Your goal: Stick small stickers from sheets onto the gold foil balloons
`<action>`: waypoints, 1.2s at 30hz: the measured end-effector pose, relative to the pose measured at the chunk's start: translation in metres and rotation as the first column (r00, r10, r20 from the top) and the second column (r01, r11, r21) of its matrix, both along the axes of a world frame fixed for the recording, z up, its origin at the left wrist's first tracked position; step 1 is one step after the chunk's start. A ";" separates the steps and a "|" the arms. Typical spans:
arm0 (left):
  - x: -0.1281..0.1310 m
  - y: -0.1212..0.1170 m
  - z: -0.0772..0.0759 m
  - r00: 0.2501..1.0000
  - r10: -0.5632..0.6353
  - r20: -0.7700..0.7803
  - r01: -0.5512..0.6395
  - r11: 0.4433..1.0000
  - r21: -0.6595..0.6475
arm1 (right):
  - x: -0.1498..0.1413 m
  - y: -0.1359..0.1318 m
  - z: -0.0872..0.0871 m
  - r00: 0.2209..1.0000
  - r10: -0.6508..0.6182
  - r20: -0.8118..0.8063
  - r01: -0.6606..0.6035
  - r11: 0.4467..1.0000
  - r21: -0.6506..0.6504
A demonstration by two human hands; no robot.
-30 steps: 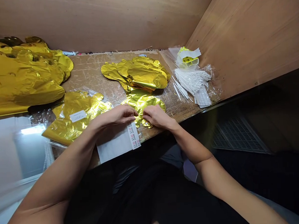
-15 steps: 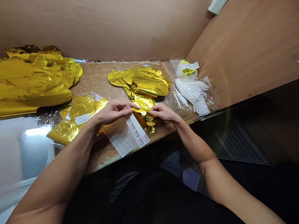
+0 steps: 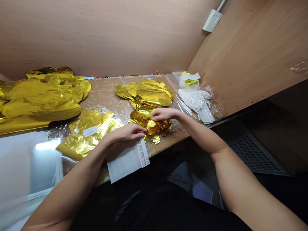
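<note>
Near the table's front edge: the foil [image 3: 154,128] lay crumpled between the hands, its far end meeting the stack [image 3: 153,92].
Left hand [image 3: 129,131]: half curled, thumb and forefinger nearly closed at the foil's near-left edge; whether they gripped it could not be told.
Right hand [image 3: 165,113]: bent down from above, fingertips on the foil, partly closed; its hold was hidden.
Foil risk: a hard pull or a sharp crease could have torn or pinholed so thin a skin, and trapped air could have sprung the folds open.
Stack risk: tugging the foil might have dragged the stack with it, since the two touched.
Sheet risk: the white sheet [image 3: 122,163] overhung the table [image 3: 167,142] under the left forearm, so a sweep of that arm could have knocked it off.
Foil surface: mirror-gold, wrinkled, with rounded lobes.
Sheet surface: flat, matte, with a printed strip [image 3: 141,154] along one side.
Bag [image 3: 80,135]: clear, crinkled, gold inside, a white label on top.
Sticks [image 3: 194,99]: slim, straight, white, heaped, some loose.
Pile [image 3: 44,99]: broad gold shapes, overlapping, smooth-rimmed.
Table surface: brown, scuffed, glossy in patches.
</note>
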State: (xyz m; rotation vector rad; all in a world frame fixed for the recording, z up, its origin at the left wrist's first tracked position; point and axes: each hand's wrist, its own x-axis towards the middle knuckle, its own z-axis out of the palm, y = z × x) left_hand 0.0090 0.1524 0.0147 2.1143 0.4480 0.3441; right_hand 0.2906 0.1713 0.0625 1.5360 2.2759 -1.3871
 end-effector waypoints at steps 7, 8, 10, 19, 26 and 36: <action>0.002 0.005 -0.002 0.985 0.170 0.032 -0.166 0.980 -0.114 | 0.065 0.027 0.055 0.642 -0.765 -0.049 0.480 0.352 0.804; 0.001 0.007 -0.002 0.961 0.265 0.084 -0.250 0.956 -0.155 | 0.062 0.014 0.051 0.680 -0.719 -0.139 0.518 0.338 0.786; 0.000 0.010 -0.002 0.890 0.426 0.165 -0.377 0.889 -0.262 | 0.044 -0.024 0.031 0.807 -0.514 -0.291 0.573 0.562 0.597; 0.002 0.008 0.002 0.814 0.543 0.208 -0.451 0.815 -0.362 | -0.026 -0.136 -0.054 0.663 -0.382 -0.644 0.655 0.712 0.253; 0.004 0.004 0.007 0.816 0.552 0.171 -0.473 0.809 -0.349 | -0.012 -0.141 -0.065 0.950 -0.086 -0.299 0.300 0.509 0.807; 0.004 0.004 0.011 0.810 0.559 0.178 -0.473 0.802 -0.365 | -0.034 -0.139 -0.060 0.868 -0.165 -0.468 0.485 0.479 0.731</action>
